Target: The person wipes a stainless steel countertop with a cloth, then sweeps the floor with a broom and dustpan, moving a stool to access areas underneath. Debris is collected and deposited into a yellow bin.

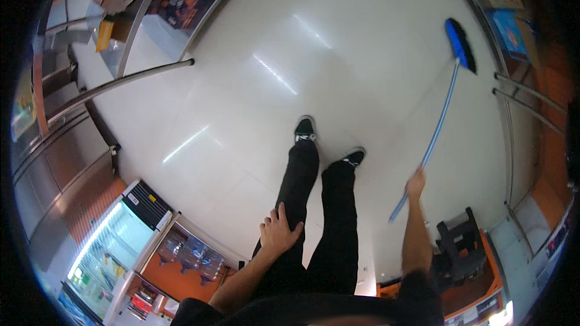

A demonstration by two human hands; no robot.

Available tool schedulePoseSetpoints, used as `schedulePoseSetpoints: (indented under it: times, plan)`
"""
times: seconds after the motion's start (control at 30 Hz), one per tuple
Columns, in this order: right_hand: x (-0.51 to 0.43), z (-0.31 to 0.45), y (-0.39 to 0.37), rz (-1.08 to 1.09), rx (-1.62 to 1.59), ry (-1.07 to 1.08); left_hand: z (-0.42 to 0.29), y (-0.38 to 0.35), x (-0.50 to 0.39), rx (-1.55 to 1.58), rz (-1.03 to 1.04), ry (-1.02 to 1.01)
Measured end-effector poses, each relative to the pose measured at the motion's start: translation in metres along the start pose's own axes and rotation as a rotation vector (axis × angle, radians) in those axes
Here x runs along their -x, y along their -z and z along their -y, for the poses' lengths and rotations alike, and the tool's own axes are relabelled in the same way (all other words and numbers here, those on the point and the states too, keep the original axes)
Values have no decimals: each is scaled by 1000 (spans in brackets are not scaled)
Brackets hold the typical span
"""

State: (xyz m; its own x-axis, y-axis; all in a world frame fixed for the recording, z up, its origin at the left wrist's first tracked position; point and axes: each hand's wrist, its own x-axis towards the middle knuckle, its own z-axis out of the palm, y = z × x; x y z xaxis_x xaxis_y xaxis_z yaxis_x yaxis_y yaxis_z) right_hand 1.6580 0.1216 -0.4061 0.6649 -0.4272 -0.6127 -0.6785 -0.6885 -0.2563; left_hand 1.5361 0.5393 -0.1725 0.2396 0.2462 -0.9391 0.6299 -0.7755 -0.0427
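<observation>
My right hand (415, 184) is closed around the blue handle of a broom (438, 129), near the handle's upper end. The broom's head (461, 46), blue with dark bristles, rests on or just over the pale floor at the upper right. My left hand (280, 232) holds nothing; its fingers are apart, over or against the thigh of my black trousers (297, 190). My feet, in dark shoes with white laces, stand on the floor between the two hands.
Metal racks with boxes line the left (136, 22) and right (500, 54) sides. At lower left are a lit glass-door fridge (113, 240) and large clear water bottles (195, 253). A black plastic item (460, 240) stands at lower right beside an orange counter (494, 262).
</observation>
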Motion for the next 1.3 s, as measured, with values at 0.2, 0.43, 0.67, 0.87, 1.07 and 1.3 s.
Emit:
schedulePoseSetpoints:
  times: [0.2,0.43,0.67,0.87,1.07,1.3]
  plan:
    - [-156,327,-148,128,-194,278,40,7,-13,118,53,43]
    - [-82,412,-303,110,239,636,80,-33,-15,226,-128,-1]
    - [145,22,-107,351,706,348,116,-97,38,335,-255,-5]
    - [438,-267,153,337,615,43,174,-105,55,295,-393,-13]
    - [467,-217,60,41,87,-177,216,-101,25,162,-239,48]
    - [123,108,-236,107,-231,76,276,-62,8,185,-68,18]
